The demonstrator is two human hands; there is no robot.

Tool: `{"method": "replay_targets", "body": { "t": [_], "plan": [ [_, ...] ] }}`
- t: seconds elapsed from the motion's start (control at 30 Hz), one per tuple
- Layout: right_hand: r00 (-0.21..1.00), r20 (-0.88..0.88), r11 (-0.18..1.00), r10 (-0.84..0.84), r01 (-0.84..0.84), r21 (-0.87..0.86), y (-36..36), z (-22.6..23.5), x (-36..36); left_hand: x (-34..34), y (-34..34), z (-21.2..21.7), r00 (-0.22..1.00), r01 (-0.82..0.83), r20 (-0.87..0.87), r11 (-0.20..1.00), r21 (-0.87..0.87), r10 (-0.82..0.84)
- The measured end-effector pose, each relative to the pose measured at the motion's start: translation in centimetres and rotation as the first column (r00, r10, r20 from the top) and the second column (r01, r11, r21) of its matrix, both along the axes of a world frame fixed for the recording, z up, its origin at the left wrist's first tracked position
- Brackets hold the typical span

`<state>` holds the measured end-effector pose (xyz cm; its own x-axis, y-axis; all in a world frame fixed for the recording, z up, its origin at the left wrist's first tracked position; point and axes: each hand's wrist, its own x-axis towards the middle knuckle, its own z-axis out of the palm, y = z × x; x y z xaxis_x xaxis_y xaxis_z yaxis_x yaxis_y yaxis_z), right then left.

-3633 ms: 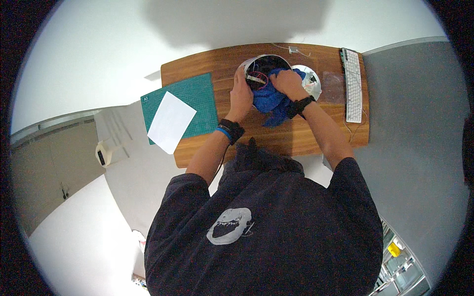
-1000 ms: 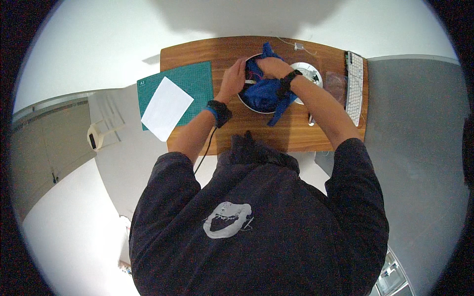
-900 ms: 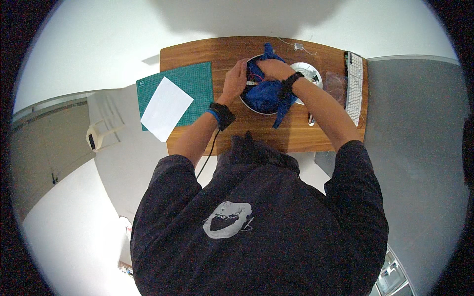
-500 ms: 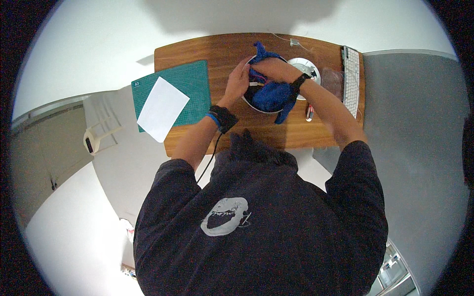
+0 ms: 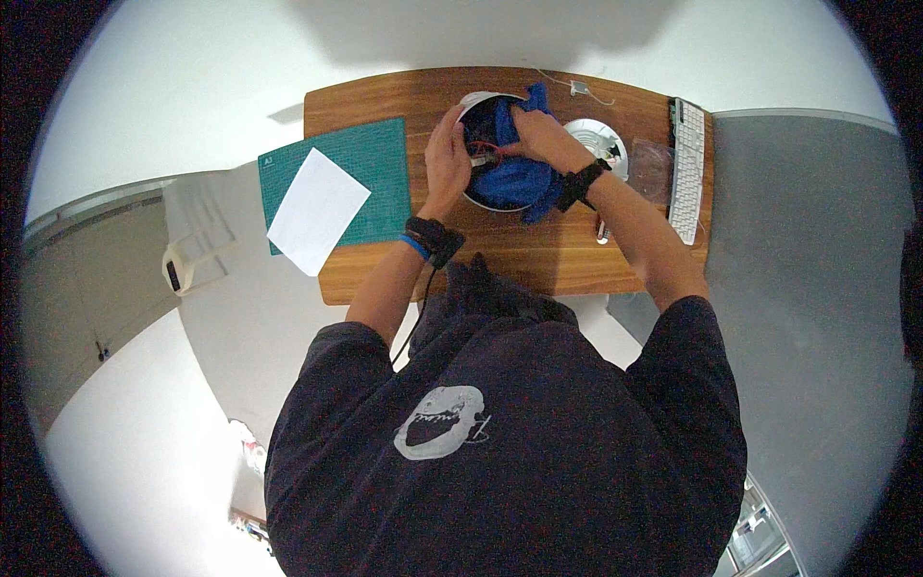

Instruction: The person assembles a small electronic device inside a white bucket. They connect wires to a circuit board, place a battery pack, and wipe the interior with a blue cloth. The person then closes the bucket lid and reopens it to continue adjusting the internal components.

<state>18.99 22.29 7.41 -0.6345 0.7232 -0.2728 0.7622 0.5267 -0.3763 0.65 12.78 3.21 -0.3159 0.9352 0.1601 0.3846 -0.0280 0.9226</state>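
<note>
1. Blue cloth (image 5: 514, 178) fills a round white bowl-shaped housing (image 5: 478, 104) near the middle of the wooden table (image 5: 538, 260); part of the cloth spills over the rim toward 5 o'clock and a tip of it sticks up past the rim at 1 o'clock
2. The left hand (image 5: 447, 159) sits at the housing's 9 o'clock side, fingers curled over the rim and closed against it; a dark band and a blue one circle that wrist
3. The right hand (image 5: 538, 135) lies on top of the cloth from 2 o'clock, fingers bent and pressing into the fabric, gripping it; a black watch-like band is on that wrist
4. A thin red strand shows between the two hands, inside the housing; what it belongs to cannot be told
5. A second round white disc (image 5: 598, 142) lies just beside the housing at 3 o'clock, partly behind the right wrist
6. A white keyboard (image 5: 686, 168) stands lengthwise along the table's edge at 3 o'clock, well apart from the hands
7. A green cutting mat (image 5: 370, 163) lies at 9 o'clock, overhanging the table's edge, with a white sheet of paper (image 5: 317, 209) resting tilted on it
</note>
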Motion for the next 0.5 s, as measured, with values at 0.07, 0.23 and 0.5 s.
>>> {"method": "replay_targets", "body": {
  "t": [0.07,0.23,0.5],
  "plan": [
    [1.0,0.002,0.999,-0.018,0.018,0.038,-0.1,-0.4,0.2,-0.3,0.2,-0.1,0.999,-0.039,-0.005,0.999,0.019,0.039],
    [0.999,-0.04,0.987,0.009,-0.003,0.158,-2.8,-1.0,1.5,-0.9,0.2,-0.2,0.977,-0.211,0.028,0.975,-0.072,0.213],
    [0.993,0.017,0.993,0.114,-0.115,0.011,-9.4,2.3,0.8,0.2,0.6,0.7,0.992,-0.125,0.006,0.988,-0.089,0.126]
  ]
}}
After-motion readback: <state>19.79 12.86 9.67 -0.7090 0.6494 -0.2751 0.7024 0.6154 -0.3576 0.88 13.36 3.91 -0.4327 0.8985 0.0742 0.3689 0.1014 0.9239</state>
